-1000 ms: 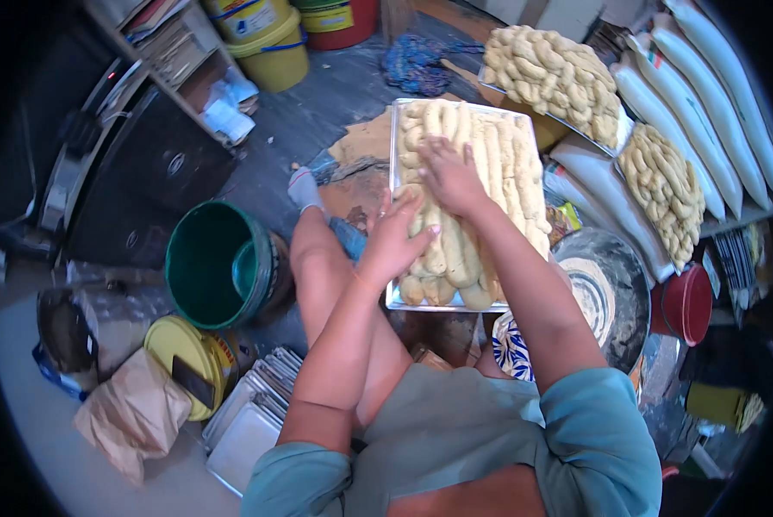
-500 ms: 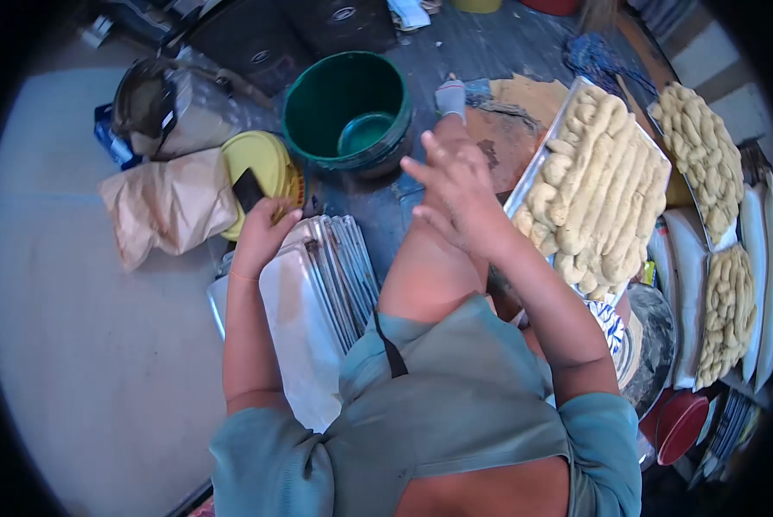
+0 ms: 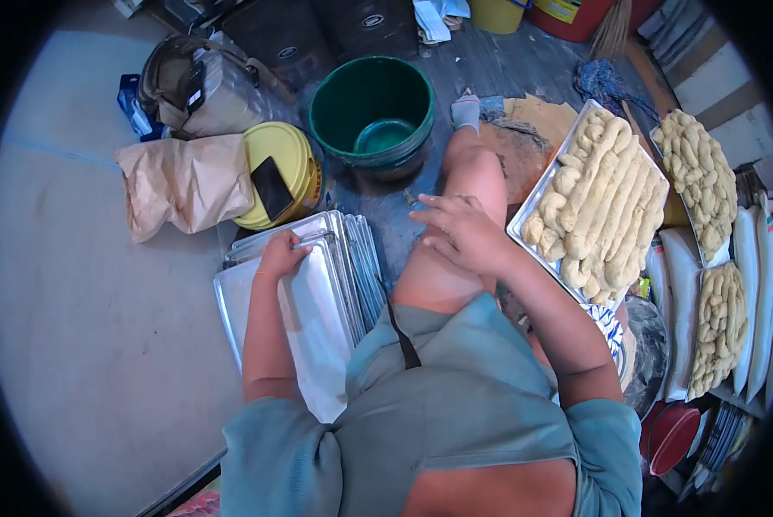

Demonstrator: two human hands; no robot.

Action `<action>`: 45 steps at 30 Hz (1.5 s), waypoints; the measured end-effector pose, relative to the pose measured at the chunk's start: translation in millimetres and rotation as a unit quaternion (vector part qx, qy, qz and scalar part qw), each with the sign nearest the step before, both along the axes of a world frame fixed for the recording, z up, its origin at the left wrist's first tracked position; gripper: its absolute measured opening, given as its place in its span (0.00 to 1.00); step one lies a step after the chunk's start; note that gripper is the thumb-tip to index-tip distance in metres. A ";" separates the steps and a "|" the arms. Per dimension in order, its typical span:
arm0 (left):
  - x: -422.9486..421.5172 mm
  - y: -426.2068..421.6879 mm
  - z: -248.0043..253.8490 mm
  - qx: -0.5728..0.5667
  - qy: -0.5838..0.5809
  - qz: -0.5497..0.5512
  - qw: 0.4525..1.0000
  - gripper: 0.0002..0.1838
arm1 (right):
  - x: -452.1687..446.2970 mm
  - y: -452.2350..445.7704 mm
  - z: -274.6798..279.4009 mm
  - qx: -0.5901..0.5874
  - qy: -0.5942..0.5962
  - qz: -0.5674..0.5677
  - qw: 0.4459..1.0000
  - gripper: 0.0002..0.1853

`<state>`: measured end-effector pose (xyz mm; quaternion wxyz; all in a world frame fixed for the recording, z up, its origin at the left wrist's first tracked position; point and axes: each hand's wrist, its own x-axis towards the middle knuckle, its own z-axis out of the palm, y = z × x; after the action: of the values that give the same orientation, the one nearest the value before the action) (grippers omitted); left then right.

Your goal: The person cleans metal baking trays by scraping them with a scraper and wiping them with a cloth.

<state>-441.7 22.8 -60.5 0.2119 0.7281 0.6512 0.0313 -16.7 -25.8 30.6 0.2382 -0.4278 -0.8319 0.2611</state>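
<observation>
My left hand (image 3: 283, 256) pinches the upper rim of a metal baking tray (image 3: 316, 297), the nearest of several stacked on edge at my left side. A thin band circles that wrist. Over my bent leg, my right hand (image 3: 464, 228) hangs with its fingers spread and nothing in them; whether it touches the leg I cannot tell. To the right of it, a tray of braided dough (image 3: 606, 202) lies tilted, with long dough ropes and twisted pieces packed side by side.
Ahead stands a green bucket (image 3: 371, 112). Beside it a phone (image 3: 272, 188) rests on a yellow lidded tub (image 3: 299, 155), next to a brown paper bag (image 3: 184, 185). More dough trays (image 3: 699, 177) and white sacks (image 3: 681, 302) line the right. A red bucket (image 3: 673, 439) sits lower right.
My left hand has come down from beside the yellow tub onto the baking tray's rim. The right hand has lowered slightly, still spread. The view has shifted a little.
</observation>
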 end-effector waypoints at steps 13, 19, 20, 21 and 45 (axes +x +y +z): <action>47.7 22.0 117.6 0.070 -0.242 0.066 0.966 0.11 | -2.8 -6.8 -4.3 -0.045 0.106 0.049 0.992 0.22; 122.6 43.5 215.3 0.135 -0.189 -0.004 0.973 0.12 | -37.5 -14.7 -16.6 -0.092 0.157 0.141 0.973 0.24; 125.1 44.8 216.9 0.126 -0.166 -0.020 0.978 0.13 | -38.2 -15.1 -16.2 -0.085 0.163 0.154 0.971 0.24; 117.7 47.3 206.1 0.126 -0.143 -0.023 0.981 0.14 | -36.0 -13.9 -16.2 -0.091 0.170 0.148 0.970 0.24; 60.6 28.2 98.1 -0.005 -0.125 -0.052 0.991 0.09 | -20.9 -3.3 -26.8 -0.159 0.194 0.104 0.962 0.25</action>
<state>-381.0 50.9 37.5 0.2961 0.7504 0.5811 0.1080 -37.5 -29.0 3.7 0.2959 -0.3126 -0.7572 0.4913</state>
